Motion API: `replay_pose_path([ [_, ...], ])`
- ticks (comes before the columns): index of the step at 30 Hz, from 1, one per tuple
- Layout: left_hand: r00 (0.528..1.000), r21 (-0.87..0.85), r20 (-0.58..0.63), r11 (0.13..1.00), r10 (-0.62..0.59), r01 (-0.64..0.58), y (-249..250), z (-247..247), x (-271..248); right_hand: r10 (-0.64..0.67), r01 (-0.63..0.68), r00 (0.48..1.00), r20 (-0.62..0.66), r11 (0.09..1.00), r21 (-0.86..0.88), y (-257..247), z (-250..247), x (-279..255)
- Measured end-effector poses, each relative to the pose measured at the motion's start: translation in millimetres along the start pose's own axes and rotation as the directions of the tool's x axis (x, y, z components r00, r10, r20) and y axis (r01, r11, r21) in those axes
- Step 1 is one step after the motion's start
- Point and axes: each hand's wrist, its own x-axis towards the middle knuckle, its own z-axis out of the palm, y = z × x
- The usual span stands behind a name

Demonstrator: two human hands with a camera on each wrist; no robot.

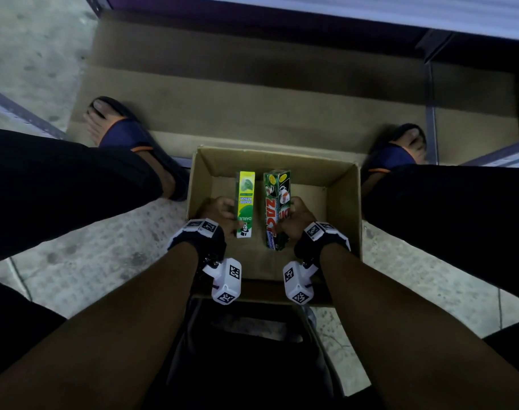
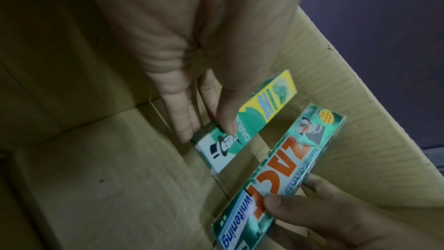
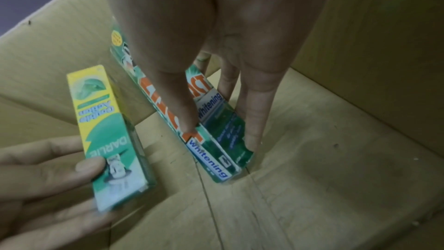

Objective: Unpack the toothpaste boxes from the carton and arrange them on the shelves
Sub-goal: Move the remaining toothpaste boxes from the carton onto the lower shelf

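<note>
An open brown carton [image 1: 345,196] stands on the floor between my feet. Inside it my left hand [image 1: 222,213] grips a yellow-green toothpaste box [image 1: 246,204] near its lower end, thumb on the printed face [image 2: 261,119]. My right hand [image 1: 296,217] grips a larger dark green toothpaste box [image 1: 276,208] the same way, thumb on top and fingers down its far side [image 3: 216,140]. Both boxes [image 3: 105,132] lie lengthwise, side by side and apart, a little above the carton floor [image 2: 108,178]. No other boxes show in the carton.
A flattened cardboard sheet [image 1: 252,93] lies on the floor beyond the carton, under a shelf edge [image 1: 370,13] at the top. Metal shelf rails [image 1: 429,113] stand right and left. My sandalled feet [image 1: 125,134] flank the carton. A dark bag [image 1: 252,350] sits between my forearms.
</note>
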Motion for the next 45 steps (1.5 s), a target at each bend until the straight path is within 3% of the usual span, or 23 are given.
replay_pose_path([
  [2, 1.000, 0.019, -0.017, 1.000, -0.005, 0.006, 2, 1, 0, -0.003, 0.003, 1.000, -0.016, 1.000, 0.010, 0, -1, -2],
  [8, 0.986, 0.238, -0.047, 0.961, 0.157, -0.142, 12, 0, -12, -0.051, 0.052, 0.996, -0.067, 0.999, 0.011, -11, -13, -11],
  [15, 0.955, 0.267, -0.018, 0.922, 0.295, -0.280, 39, 0, -39, -0.136, 0.138, 0.979, -0.149, 0.990, 0.002, -27, -30, -32],
  [23, 0.916, 0.305, -0.014, 0.874, 0.401, -0.378, 60, -7, -78, -0.171, 0.197, 0.967, -0.192, 0.972, 0.126, -56, -43, -76],
  [31, 0.857, 0.305, 0.010, 0.814, 0.516, -0.494, 79, -17, -124, -0.264, 0.306, 0.935, -0.236, 0.939, 0.160, -76, -54, -132],
  [45, 0.689, 0.319, 0.005, 0.652, 0.725, -0.688, 119, -30, -217, -0.416, 0.478, 0.857, -0.304, 0.863, 0.164, -115, -75, -223],
])
